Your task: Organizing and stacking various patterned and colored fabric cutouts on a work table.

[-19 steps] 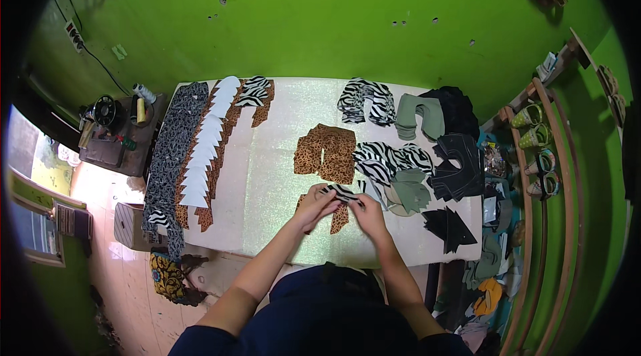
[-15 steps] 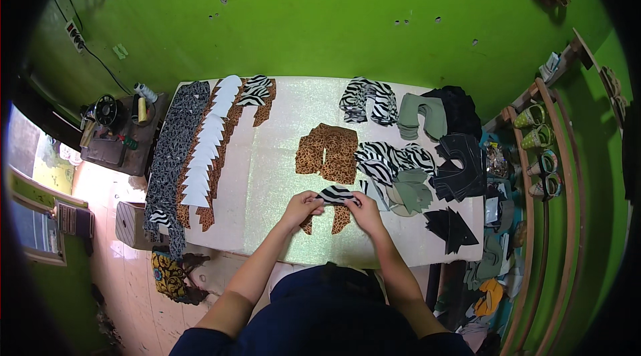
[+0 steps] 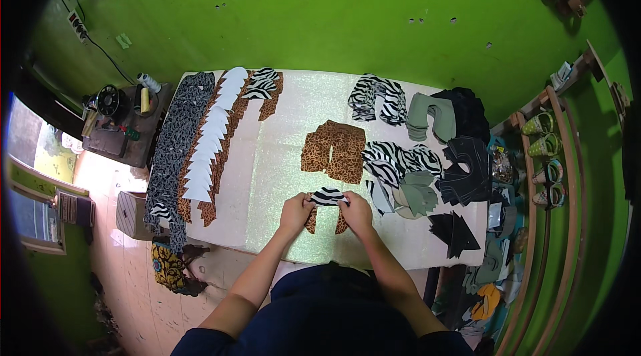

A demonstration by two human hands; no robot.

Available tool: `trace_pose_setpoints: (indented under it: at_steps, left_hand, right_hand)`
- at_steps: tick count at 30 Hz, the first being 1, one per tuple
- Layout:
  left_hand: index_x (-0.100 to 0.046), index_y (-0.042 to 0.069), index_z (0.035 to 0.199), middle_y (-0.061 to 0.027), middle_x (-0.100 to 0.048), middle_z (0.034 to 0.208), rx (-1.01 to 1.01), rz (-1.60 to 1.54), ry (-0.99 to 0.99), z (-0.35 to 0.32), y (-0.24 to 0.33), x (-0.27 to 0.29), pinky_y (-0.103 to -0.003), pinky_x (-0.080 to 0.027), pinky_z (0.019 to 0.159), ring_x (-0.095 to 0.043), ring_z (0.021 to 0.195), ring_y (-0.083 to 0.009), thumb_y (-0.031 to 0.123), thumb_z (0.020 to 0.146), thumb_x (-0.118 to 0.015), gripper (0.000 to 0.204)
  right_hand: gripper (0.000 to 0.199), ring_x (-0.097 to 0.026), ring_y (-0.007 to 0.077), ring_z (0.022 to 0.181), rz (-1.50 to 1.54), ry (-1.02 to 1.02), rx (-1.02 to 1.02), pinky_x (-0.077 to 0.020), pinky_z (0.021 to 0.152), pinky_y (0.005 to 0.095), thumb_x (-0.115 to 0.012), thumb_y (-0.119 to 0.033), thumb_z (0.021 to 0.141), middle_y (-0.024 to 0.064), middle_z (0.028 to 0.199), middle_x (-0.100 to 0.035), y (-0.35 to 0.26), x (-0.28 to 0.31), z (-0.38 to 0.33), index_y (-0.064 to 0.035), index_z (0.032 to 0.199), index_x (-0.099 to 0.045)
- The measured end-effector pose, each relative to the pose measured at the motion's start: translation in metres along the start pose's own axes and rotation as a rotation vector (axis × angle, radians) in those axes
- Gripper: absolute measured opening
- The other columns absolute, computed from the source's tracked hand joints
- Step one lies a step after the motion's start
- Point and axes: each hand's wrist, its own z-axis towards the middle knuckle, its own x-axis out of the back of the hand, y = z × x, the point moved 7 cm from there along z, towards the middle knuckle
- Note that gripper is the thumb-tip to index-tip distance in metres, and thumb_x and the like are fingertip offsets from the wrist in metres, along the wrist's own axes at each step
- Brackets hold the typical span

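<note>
Between my two hands a small zebra-print cut piece (image 3: 330,196) is stretched level. My left hand (image 3: 296,212) pinches its left end, and my right hand (image 3: 358,212) pinches the right end. Directly under it lies a leopard-print U-shaped piece (image 3: 341,224), its two legs showing below the zebra strip and the rest covered. Whether the two touch all along cannot be made out. Just beyond my hands is a stack of leopard-print pieces (image 3: 346,156). Right of that stack lie more zebra-print pieces (image 3: 386,164).
Green pieces (image 3: 417,196) and black pieces (image 3: 464,169) cover the table's right side. At left run overlapping rows of white pieces (image 3: 207,156) on leopard print and grey patterned pieces (image 3: 171,156). A sewing machine (image 3: 107,106) stands left; a wooden rack (image 3: 534,176) with sandals stands right.
The zebra-print piece has come into line over the leopard-print U-shaped piece, with a leg showing at each side. My right hand has shifted slightly left; the whole view has tilted a little.
</note>
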Motion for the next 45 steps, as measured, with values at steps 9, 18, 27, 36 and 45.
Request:
trace_pose_setpoints:
  at_steps: [9, 18, 27, 36, 45]
  left_hand:
    - [-0.060, -0.001, 0.087, -0.0178, -0.062, 0.077, -0.018, 0.119, -0.003, 0.004, 0.002, -0.004, -0.039, -0.047, 0.067, -0.060, 0.073, -0.0330, 0.016, 0.076, -0.062, 0.020]
    - [-0.057, 0.002, 0.092, -0.0178, -0.062, 0.083, -0.018, 0.233, 0.008, 0.004, 0.002, -0.004, -0.041, -0.047, 0.069, -0.059, 0.079, -0.0339, 0.021, 0.075, -0.064, 0.026]
    - [-0.048, 0.005, 0.100, -0.0174, -0.061, 0.088, 0.090, 0.303, 0.056, 0.002, -0.007, -0.001, -0.041, -0.046, 0.067, -0.060, 0.082, -0.0325, 0.029, 0.073, -0.067, 0.041]
    - [-0.049, 0.005, 0.095, -0.0136, -0.054, 0.086, -0.103, 0.374, 0.232, -0.007, 0.002, -0.002, -0.040, -0.041, 0.071, -0.052, 0.082, -0.0314, 0.023, 0.073, -0.067, 0.034]
    - [-0.051, 0.008, 0.095, -0.0103, -0.051, 0.091, -0.136, 0.368, 0.265, -0.006, -0.005, -0.005, -0.039, -0.039, 0.073, -0.049, 0.087, -0.0286, 0.019, 0.071, -0.068, 0.032]
  right_hand:
    - [0.027, -0.060, 0.0298, 0.079, -0.119, -0.006, 0.011, -0.0470, 0.069, 0.0372, -0.064, -0.021, 0.076, 0.0135, 0.088, -0.062, 0.003, -0.007, 0.000, -0.0035, 0.095, -0.059]
    - [0.027, -0.060, 0.0289, 0.080, -0.226, -0.011, 0.022, -0.0462, 0.068, 0.0380, -0.066, -0.020, 0.074, 0.0129, 0.088, -0.061, -0.003, -0.009, 0.002, -0.0042, 0.095, -0.057]
    - [0.035, -0.045, 0.0221, 0.077, -0.530, 0.190, 0.461, -0.0353, 0.072, 0.0367, -0.060, -0.029, 0.078, 0.0068, 0.081, -0.047, -0.049, -0.027, -0.030, -0.0129, 0.110, -0.057]
    - [0.033, -0.045, 0.0245, 0.087, -0.542, 0.227, 0.430, -0.0307, 0.086, 0.0478, -0.056, -0.037, 0.081, 0.0082, 0.087, -0.048, -0.031, -0.012, -0.041, -0.0222, 0.111, -0.060]
    - [0.030, -0.044, 0.0261, 0.086, -0.522, 0.319, 0.355, -0.0296, 0.084, 0.0480, -0.055, -0.035, 0.082, 0.0096, 0.085, -0.047, -0.002, 0.019, -0.048, -0.0208, 0.107, -0.063]
